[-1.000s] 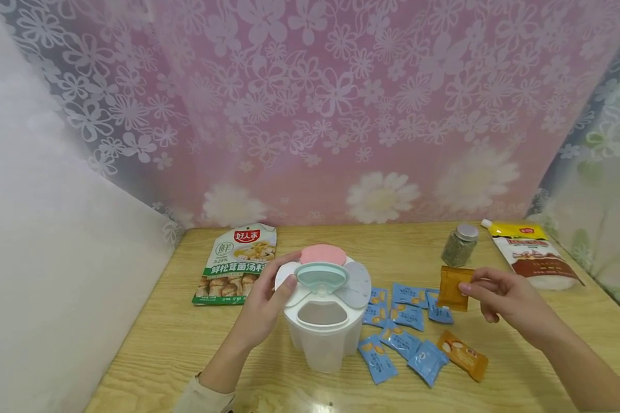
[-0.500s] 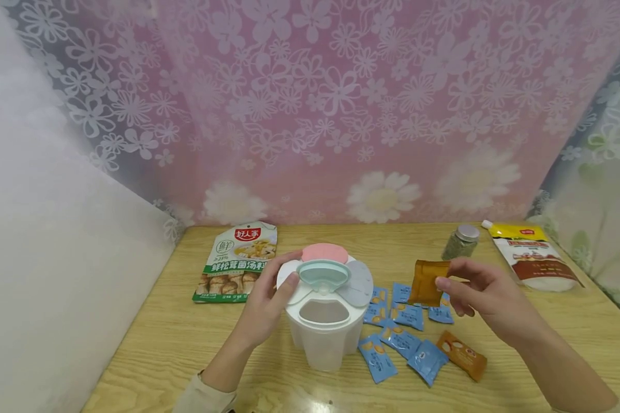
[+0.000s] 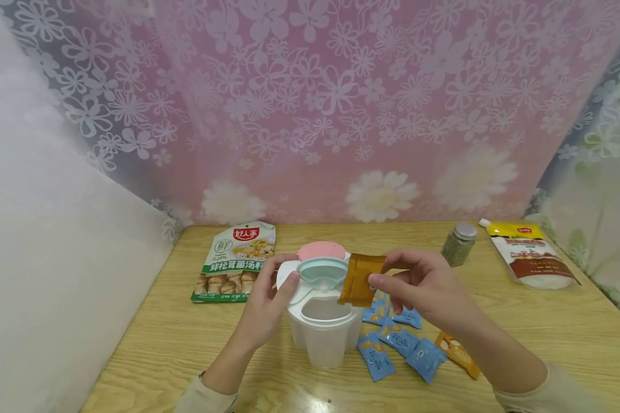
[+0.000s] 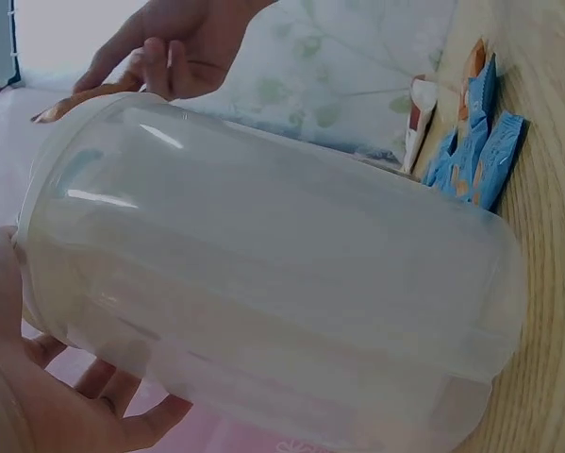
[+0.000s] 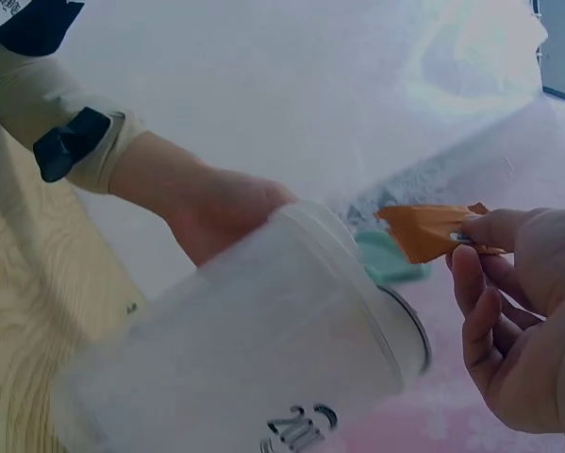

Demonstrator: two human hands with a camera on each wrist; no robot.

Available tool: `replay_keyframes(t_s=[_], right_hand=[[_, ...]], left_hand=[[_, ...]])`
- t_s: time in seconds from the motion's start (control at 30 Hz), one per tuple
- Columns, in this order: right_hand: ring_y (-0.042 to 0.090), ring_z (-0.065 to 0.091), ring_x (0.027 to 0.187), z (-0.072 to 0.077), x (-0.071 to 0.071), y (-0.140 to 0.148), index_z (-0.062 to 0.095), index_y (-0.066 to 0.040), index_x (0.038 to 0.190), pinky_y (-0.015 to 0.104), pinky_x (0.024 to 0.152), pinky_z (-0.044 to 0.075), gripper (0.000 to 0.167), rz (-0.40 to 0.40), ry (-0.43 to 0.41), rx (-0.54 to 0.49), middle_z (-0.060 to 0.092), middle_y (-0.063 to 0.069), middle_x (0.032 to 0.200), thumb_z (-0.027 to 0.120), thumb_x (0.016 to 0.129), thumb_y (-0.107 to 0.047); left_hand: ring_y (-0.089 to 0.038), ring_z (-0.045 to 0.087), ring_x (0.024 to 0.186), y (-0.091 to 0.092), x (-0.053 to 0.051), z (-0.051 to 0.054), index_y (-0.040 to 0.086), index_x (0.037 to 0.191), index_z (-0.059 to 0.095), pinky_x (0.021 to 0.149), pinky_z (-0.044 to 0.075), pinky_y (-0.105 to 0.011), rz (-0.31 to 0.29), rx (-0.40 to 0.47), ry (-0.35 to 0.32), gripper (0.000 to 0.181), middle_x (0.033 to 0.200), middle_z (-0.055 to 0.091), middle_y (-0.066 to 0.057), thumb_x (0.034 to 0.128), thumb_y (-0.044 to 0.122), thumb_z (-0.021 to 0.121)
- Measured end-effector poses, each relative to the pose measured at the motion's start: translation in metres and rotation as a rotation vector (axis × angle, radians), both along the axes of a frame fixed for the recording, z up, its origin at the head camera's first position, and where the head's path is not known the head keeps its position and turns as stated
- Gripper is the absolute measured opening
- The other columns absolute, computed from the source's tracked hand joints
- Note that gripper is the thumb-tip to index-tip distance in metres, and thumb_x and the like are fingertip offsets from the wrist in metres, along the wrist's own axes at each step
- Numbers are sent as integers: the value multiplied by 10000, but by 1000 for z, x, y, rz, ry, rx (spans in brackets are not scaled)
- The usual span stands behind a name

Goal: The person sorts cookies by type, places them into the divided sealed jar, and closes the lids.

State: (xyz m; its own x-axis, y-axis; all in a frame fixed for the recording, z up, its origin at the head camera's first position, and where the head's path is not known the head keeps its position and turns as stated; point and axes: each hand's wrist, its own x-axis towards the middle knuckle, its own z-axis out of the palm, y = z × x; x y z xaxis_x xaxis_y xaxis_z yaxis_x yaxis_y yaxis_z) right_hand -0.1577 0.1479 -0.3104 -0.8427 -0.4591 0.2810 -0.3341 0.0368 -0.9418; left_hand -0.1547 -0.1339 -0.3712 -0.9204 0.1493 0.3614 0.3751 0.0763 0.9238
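Observation:
My left hand [image 3: 265, 304] grips the rim of a translucent white lidded container [image 3: 325, 347], its thumb on top. One lid flap, pale green [image 3: 322, 272], stands raised behind an uncovered compartment opening. My right hand [image 3: 427, 285] pinches a small orange packet [image 3: 363, 281] by its right edge, just above the lid's right side. In the right wrist view, this packet [image 5: 423, 231] shows between thumb and fingers, near the green flap. The left wrist view shows the left hand [image 4: 70, 401] holding the container's [image 4: 263, 255] upper end. The contents are not clearly visible.
Several blue packets [image 3: 400, 339] and another orange packet [image 3: 458, 354] lie right of the container. A green and white soup pouch [image 3: 233, 269] is at the back left. A herb jar [image 3: 458, 245] and a spouted yellow-and-white pouch [image 3: 532, 255] are at the back right.
My right hand has carried the orange packet leftward, from over the blue packets to the lid's right side. The left hand keeps its grip on the container.

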Motion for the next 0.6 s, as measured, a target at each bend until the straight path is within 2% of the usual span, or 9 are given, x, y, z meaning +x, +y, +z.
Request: replay_keyframes(t_s=[0.17, 0.3, 0.4, 0.53, 0.6], right_hand=[[200, 575, 471, 0, 2, -21, 691, -54, 970, 343, 430, 492, 61, 2, 91, -8, 721, -37, 798, 692, 919, -22], [181, 575, 462, -3, 2, -27, 728, -24, 981, 331, 395, 471, 72, 5, 85, 28, 740, -42, 887, 698, 923, -56], [177, 571, 469, -6, 1, -28, 750, -43, 987, 291, 361, 411, 86, 23, 80, 68, 725, -31, 800, 695, 931, -80], [206, 584, 501, -11, 0, -27, 761, -23, 1009, 287, 365, 395, 118, 91, 116, 60, 720, 23, 765, 667, 945, -53], [218, 592, 513, -12, -1, -27, 758, -2, 1016, 309, 393, 436, 126, 117, 124, 42, 733, 40, 799, 657, 947, -36]], left_hand=[[-213, 537, 1119, 1, 1, 0, 69, 1339, 466, 883, 561, -290, 6, 1, -6, 319, 1282, 506, -113, 1038, 163, 520], [-233, 535, 1112, 2, 2, 2, 80, 1336, 466, 881, 560, -287, 31, -12, -6, 321, 1269, 509, -108, 1036, 176, 530], [-233, 537, 1111, 3, 3, 2, 86, 1339, 466, 879, 561, -288, 38, -22, -14, 324, 1266, 511, -106, 1037, 185, 529], [-222, 537, 1115, 2, 3, 3, 91, 1339, 468, 882, 558, -290, 40, -27, -27, 322, 1268, 511, -100, 1038, 191, 528], [-220, 539, 1113, 2, 3, 2, 92, 1338, 468, 882, 556, -291, 39, -32, -26, 321, 1265, 511, -101, 1039, 194, 526]])
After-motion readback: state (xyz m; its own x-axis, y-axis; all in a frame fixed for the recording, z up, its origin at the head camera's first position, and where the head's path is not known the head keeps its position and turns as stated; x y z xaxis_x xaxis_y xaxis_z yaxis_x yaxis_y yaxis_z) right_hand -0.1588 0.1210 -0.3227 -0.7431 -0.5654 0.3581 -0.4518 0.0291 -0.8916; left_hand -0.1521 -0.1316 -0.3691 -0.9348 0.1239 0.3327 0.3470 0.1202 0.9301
